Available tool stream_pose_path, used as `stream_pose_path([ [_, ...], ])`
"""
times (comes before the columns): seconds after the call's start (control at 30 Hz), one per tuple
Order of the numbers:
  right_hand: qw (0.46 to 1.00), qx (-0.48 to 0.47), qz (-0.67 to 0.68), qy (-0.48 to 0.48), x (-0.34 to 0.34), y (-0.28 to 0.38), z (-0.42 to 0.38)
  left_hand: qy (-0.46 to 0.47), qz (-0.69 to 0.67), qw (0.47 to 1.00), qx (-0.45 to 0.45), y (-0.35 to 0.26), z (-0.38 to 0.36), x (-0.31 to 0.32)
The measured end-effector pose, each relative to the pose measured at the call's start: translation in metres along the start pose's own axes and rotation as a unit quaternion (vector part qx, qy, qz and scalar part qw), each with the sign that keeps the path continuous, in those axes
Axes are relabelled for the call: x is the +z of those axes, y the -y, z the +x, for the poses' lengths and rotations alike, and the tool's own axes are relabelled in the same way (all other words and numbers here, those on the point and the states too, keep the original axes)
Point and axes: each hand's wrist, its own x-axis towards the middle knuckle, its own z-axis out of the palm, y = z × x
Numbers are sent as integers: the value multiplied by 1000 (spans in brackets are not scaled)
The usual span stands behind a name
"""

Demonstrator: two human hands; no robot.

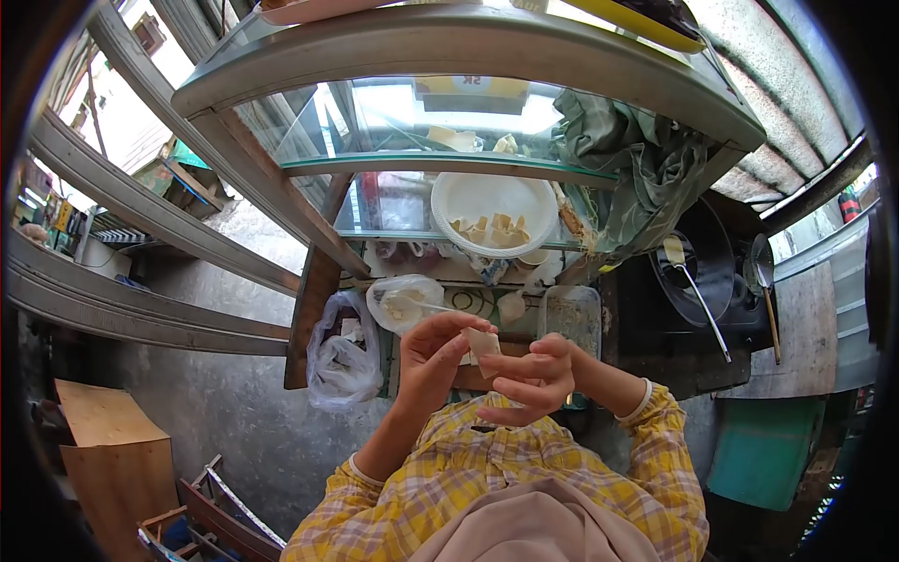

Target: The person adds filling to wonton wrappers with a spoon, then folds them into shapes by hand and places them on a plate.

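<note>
A small pale piece of folded wrapper is held up in front of my chest. My left hand pinches it between thumb and fingers from the left. From the right, the fingers of my right hand are bent around its lower edge. Just beyond my hands, an open plastic bag has a whitish, soft-looking mass in it and a spoon handle sticking out. A white round basket behind it contains several small tan folded pieces.
A knotted plastic bag hangs at the counter's left edge. A clear rectangular tray lies right of my hands. Farther right stands a wok with a spatula. The glass display case rises ahead, with grey-green cloth inside.
</note>
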Motion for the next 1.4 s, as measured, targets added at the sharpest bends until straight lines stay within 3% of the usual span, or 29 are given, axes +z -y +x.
stream_pose_path([
  [0.27,1000,11,2,6,-1,5,-2,38,-103,994,-19,8,3,-7],
  [0.37,997,60,45,9,0,8,-4,25,-106,994,-9,8,5,-7],
  [0.47,989,116,74,50,-3,-1,-6,-50,-112,992,11,13,7,-12],
  [0.5,980,182,66,41,1,-5,-9,-83,-116,990,11,14,9,-16],
  [0.63,916,401,-12,-26,32,-36,-38,-197,-98,975,-2,20,14,-37],
  [0.73,803,585,102,-50,47,-66,-71,-234,-78,969,-17,24,10,-46],
  [0.83,720,660,182,-111,58,-78,-94,-248,-78,965,-30,25,4,-48],
  [1.07,821,569,30,22,57,-70,-84,-262,-54,963,-41,27,-1,-54],
  [1.17,840,541,-23,33,47,-66,-80,-256,-41,965,-47,28,-1,-55],
  [1.3,841,536,-74,25,22,-43,-79,-245,29,967,-66,33,-1,-60],
  [1.4,807,587,-57,15,8,-4,-89,-200,186,958,-91,59,-1,-89],
])
